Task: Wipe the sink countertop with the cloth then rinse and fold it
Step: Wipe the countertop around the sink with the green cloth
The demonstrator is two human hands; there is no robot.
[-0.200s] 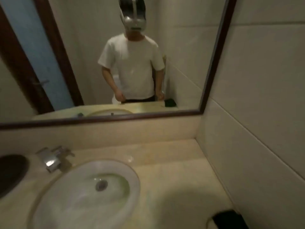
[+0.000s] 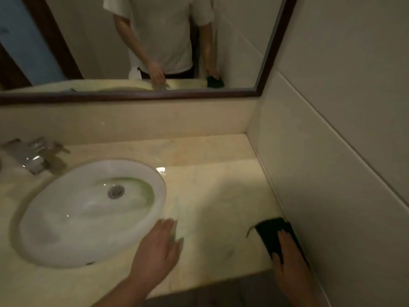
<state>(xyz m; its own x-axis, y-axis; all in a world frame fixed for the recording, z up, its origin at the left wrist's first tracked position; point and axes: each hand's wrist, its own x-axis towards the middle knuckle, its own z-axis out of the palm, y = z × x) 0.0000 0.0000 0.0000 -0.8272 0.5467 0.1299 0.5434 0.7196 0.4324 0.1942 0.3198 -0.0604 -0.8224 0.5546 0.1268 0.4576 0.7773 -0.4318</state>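
Note:
A dark folded cloth lies on the beige marble countertop at its front right corner, against the tiled side wall. My right hand rests flat on the cloth's near part, fingers laid over it. My left hand lies flat and open on the countertop, fingertips at the right rim of the white oval sink. The sink basin shows a metal drain and looks wet.
A chrome faucet stands at the back left of the sink. A dark-framed mirror hangs above the backsplash and reflects a person in a white shirt. The tiled wall bounds the counter on the right.
The view has tipped downward. Both hands have come into view, the left onto the counter beside the sink, the right onto the dark cloth.

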